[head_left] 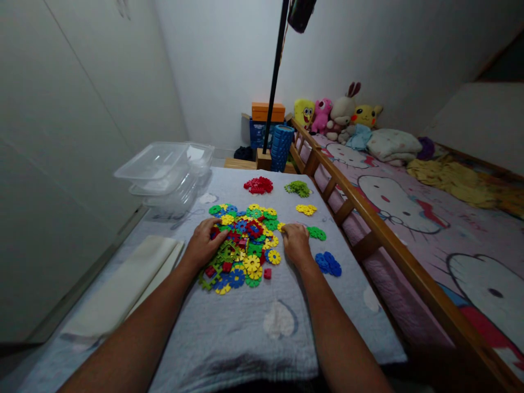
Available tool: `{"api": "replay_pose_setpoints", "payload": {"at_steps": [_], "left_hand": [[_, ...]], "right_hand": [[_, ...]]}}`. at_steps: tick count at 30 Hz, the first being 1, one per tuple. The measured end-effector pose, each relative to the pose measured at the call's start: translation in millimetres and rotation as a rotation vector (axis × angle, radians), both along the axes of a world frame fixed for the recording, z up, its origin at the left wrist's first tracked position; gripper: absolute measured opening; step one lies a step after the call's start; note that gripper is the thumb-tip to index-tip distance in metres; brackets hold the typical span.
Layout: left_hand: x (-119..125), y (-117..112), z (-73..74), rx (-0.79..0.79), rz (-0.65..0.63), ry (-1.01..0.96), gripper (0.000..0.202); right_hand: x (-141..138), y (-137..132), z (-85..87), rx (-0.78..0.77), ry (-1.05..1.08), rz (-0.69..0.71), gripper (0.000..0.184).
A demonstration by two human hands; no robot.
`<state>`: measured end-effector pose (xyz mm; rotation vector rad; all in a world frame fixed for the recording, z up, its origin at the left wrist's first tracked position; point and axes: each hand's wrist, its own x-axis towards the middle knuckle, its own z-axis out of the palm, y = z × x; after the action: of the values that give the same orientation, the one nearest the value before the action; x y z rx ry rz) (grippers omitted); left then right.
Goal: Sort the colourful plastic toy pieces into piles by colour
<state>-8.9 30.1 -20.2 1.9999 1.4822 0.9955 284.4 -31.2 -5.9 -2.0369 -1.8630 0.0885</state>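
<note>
A mixed pile of plastic building pieces [252, 263] lies in the middle of the cloth, with yellow, green and blue notched discs among red and olive-green square pieces. My left hand [203, 242] rests on the pile's left edge, thumb and fingers apart around a red piece [214, 233]. At the pile's right side, my right hand [297, 243] pinches a yellow notched disc [281, 226] between thumb and fingertips. Sorted heaps stand beyond and to the right: red pieces [258, 185], light-green pieces [298, 189], yellow discs [306, 209], green discs [316, 233] and blue discs [328, 264].
Stacked clear plastic containers [153, 164] stand at the far left of the cloth-covered table [254, 333]. A folded cream cloth [123, 284] lies nearer on the left. Along the right runs a wooden bed rail [368, 218]. A black pole [274, 82] rises behind the table.
</note>
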Motion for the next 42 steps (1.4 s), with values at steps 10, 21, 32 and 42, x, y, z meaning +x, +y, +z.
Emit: {"api": "replay_pose_setpoints", "payload": {"at_steps": [10,21,32,42], "left_hand": [[-1,1,-2.4,0.031,-0.005,0.008,0.048],[0,0,-0.8,0.025,-0.006,0.003,0.048],[-1,1,-3.7,0.016,-0.001,0.000,0.048],[-1,-1,-0.4,0.002,-0.008,0.010,0.049]], "right_hand": [[4,17,8.9,-0.084,-0.105,0.017,0.043],[88,78,18.6,0.038,-0.147,-0.084,0.030],[136,51,19.7,0.117,0.045,-0.143,0.030],[134,-49,10.8,-0.046,0.100,-0.085,0.037]]}}
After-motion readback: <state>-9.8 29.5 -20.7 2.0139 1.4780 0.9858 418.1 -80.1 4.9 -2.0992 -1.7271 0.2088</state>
